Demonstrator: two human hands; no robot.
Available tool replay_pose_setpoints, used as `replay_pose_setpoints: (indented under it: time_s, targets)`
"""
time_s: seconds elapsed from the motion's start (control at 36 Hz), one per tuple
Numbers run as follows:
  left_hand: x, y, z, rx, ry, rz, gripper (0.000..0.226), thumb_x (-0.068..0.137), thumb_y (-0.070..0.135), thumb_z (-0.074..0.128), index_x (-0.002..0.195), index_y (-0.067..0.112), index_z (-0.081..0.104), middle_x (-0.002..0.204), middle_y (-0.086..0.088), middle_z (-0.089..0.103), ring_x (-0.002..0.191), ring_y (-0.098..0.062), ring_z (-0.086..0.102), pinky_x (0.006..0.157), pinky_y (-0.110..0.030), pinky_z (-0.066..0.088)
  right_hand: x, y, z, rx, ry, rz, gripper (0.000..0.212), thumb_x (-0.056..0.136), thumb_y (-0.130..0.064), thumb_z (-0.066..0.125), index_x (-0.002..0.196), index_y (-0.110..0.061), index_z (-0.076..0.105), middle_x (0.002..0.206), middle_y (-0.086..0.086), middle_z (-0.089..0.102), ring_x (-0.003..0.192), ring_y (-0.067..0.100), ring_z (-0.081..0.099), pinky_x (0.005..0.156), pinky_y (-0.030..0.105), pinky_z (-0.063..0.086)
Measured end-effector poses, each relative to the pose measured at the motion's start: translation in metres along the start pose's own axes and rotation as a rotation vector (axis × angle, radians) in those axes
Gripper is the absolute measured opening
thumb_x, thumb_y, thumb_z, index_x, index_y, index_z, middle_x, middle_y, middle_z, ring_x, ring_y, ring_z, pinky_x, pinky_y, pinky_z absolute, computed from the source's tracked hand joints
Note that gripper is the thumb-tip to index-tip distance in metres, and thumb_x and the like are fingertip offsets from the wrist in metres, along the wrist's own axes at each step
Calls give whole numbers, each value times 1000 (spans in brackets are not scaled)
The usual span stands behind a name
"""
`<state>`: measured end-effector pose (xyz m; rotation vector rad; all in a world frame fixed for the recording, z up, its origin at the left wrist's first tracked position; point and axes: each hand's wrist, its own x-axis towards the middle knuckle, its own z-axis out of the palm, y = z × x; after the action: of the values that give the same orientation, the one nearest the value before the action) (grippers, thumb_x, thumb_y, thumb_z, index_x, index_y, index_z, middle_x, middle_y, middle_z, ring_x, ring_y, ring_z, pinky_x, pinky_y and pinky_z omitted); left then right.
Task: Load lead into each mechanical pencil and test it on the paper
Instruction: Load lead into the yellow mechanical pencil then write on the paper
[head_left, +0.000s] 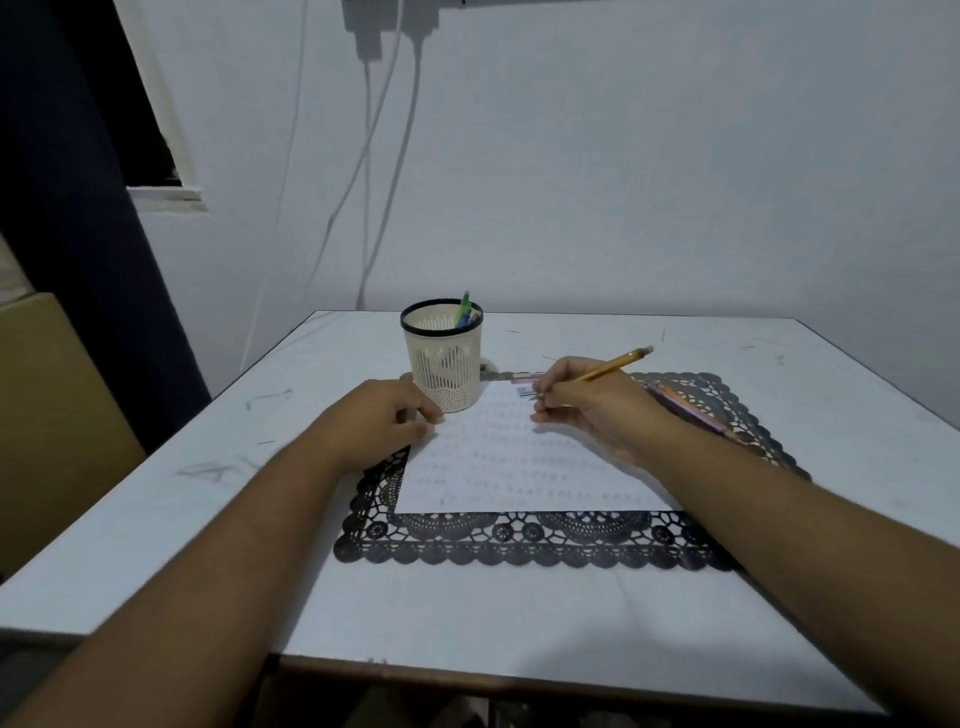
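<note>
**Pinched in writing hold, yellow pencil meets the page**

Gripping the yellow mechanical pencil in a writing pinch, the right hand is resting its heel on the sheet of paper, tip angled down toward the sheet's far edge, presumably to test the lead; whether the tip is touching is too small to tell. The left hand is holding nothing, its curled fingers pressing the paper's far left corner, likely to stop it sliding on the black lace placemat. Just beyond that hand, the cream pen holder is standing at the mat's far left, with a few pens sticking out. A small pinkish lead case is lying at the paper's far edge, close to the writing fingers. Another pinkish pencil is waiting on the mat's right side, beside the right wrist, seemingly within easy reach for its turn.
</note>
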<state>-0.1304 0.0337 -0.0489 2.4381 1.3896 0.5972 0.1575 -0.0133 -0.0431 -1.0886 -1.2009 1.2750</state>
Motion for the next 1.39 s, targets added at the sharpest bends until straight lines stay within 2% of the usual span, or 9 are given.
replay_pose_setpoints:
  time_s: [0.08,0.17,0.33,0.5,0.67,0.78,1.0,1.14,1.39]
  targets:
    - [2,-7,3,-16,-56,8,21,92,24,75,112,28,78,114,19,65,94,6,59,80,-13,43,5,4,19,-63,-67,25,16,89,17,64,87,1,67,81,19,69,77,28,71,92,45,63]
    - [3,-14,4,-84,-34,-11,25,90,18,78,115,21,79,106,26,60,91,23,53,76,1,35,10,5,40,-108,-133,38,16,91,16,62,91,0,66,80,21,65,74,28,68,89,44,62]
    - [3,-18,1,-116,-75,-81,38,88,32,82,125,32,74,105,12,53,94,6,52,77,-4,33,28,11,69,-77,-193,35,18,90,17,62,89,-1,64,80,19,64,72,26,68,83,40,61]
    - [1,-13,1,-231,-124,-44,41,87,20,82,127,23,73,100,28,49,84,33,47,71,6,32,33,22,74,-231,-179,-7,16,89,14,65,87,-2,66,80,18,64,74,29,65,76,37,61]
    - [2,-15,-1,-268,-175,-86,43,84,26,85,125,32,75,100,22,56,83,24,55,70,2,37,36,26,77,-233,-168,-14,17,85,14,65,82,-2,65,74,18,59,70,32,57,63,36,52]
    - [1,-13,-1,-240,-175,-97,47,84,32,85,129,36,71,107,17,57,94,9,56,73,0,37,35,26,76,-239,-177,-18,19,85,14,66,79,-4,65,73,16,59,67,29,57,60,31,51]
    - [-1,-10,-4,-243,-172,-79,40,86,28,84,124,35,75,97,18,56,83,17,56,69,0,38,36,27,77,-252,-164,-38,16,88,15,65,82,0,63,76,20,59,71,33,56,61,34,52]
    - [-2,-11,-1,-207,-145,-113,47,83,34,86,128,34,73,99,13,56,90,0,58,76,-14,40,38,26,74,-154,-157,-22,16,92,13,62,87,-2,62,79,20,59,70,32,58,65,36,56]
    - [-1,10,10,-317,128,59,5,89,21,80,88,25,77,80,6,67,67,0,53,61,-14,40,28,15,69,-68,-162,-127,17,90,7,74,97,-2,62,79,16,66,71,25,65,66,34,57]
